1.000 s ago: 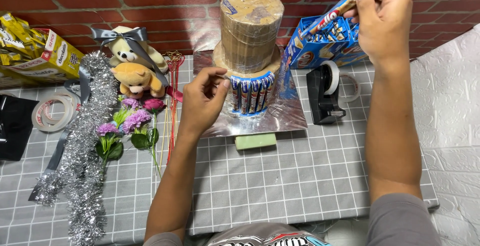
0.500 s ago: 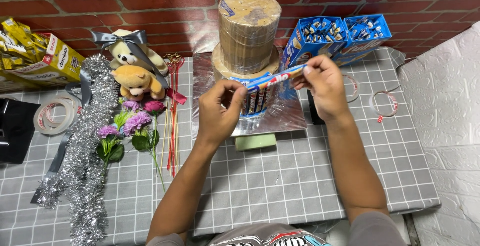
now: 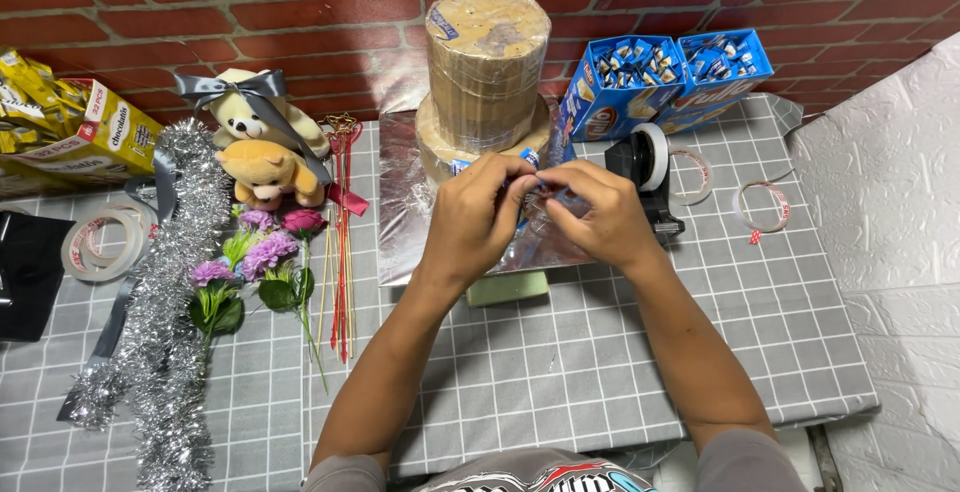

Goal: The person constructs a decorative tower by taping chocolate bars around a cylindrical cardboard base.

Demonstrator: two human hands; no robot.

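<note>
Both hands met at the foot of the cardboard tower [image 3: 487, 72] — left hand [image 3: 478, 214] and right hand [image 3: 598, 214], fingertips pinched narrow on a small blue-and-white wrapped candy bar [image 3: 528, 160], pressing it against the lower tier over the silver foil sheet [image 3: 400, 202]. I judged the risk plain: the bar could slip or sit crooked if the grip eased early, and a shove might tip the tall tower. Packages: two open blue cartons [image 3: 660, 77] of the same bars far right against the brick wall, tilted; yellow snack boxes [image 3: 95, 132] far left. Black tape dispenser [image 3: 648, 177] just right of the hands, loose tape rolls [image 3: 100, 242] left. Silver tinsel [image 3: 165, 322], flowers [image 3: 265, 257], two plush bears [image 3: 262, 147] on the left.
</note>
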